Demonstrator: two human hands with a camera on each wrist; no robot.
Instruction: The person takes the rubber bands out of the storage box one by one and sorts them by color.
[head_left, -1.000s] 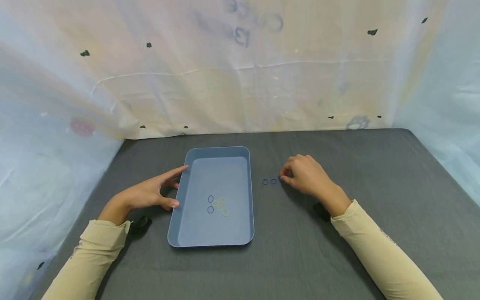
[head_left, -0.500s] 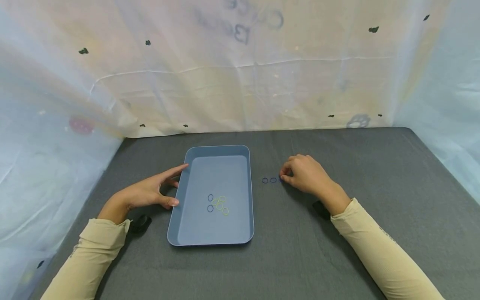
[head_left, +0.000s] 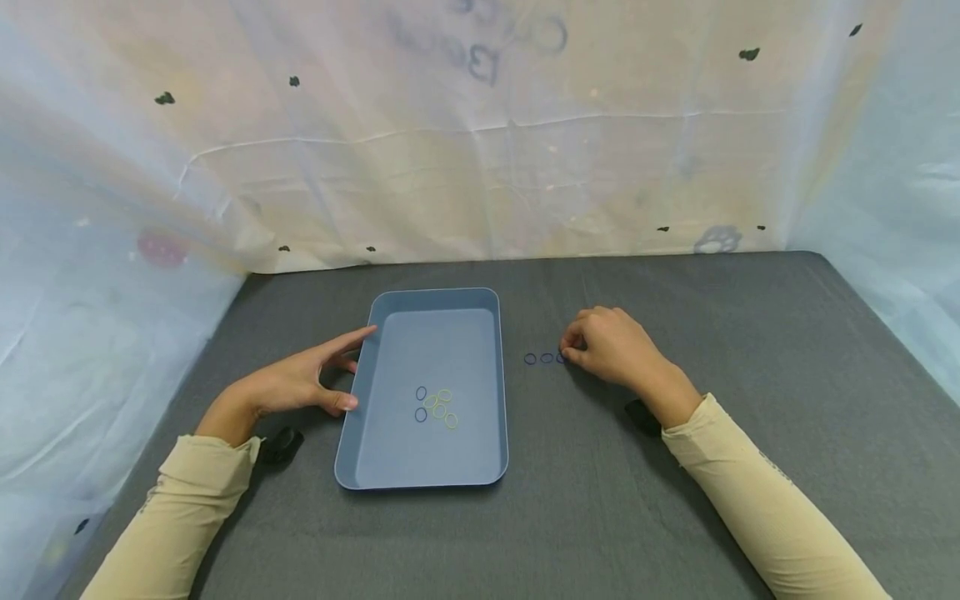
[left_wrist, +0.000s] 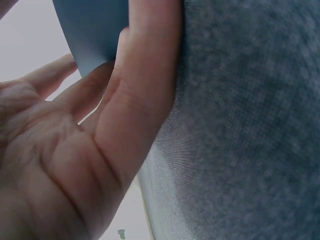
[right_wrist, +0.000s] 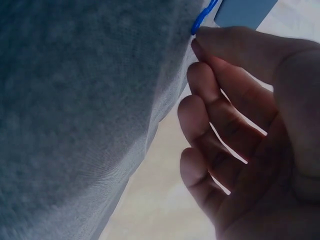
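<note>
My left hand (head_left: 300,383) rests against the left side of a blue-grey tray (head_left: 412,471), fingers fairly straight, thumb and index finger touching it. Inside the tray lie two dark blue rubber bands (head_left: 421,415) and several yellow-green rubber bands (head_left: 451,422). On the cloth right of the tray, two blue rubber bands (head_left: 530,359) lie in a row. At the row's right end, my right hand (head_left: 611,346) pinches another blue rubber band (right_wrist: 202,17) between thumb and index fingertips. Its other fingers are loosely curled, and part of that band is hidden by the fingertips.
A dark grey cloth (head_left: 712,333) covers the table. Behind it hangs a pale patterned curtain (head_left: 450,192), with light blue sheeting at both sides. A dark wrist device (head_left: 281,446) shows under the left wrist, and a similar one (head_left: 642,419) under the right.
More of the third blue rubber band now shows at my right fingertips, in line with the other two. My left hand and the tray stay put; the head view tilts slightly.
</note>
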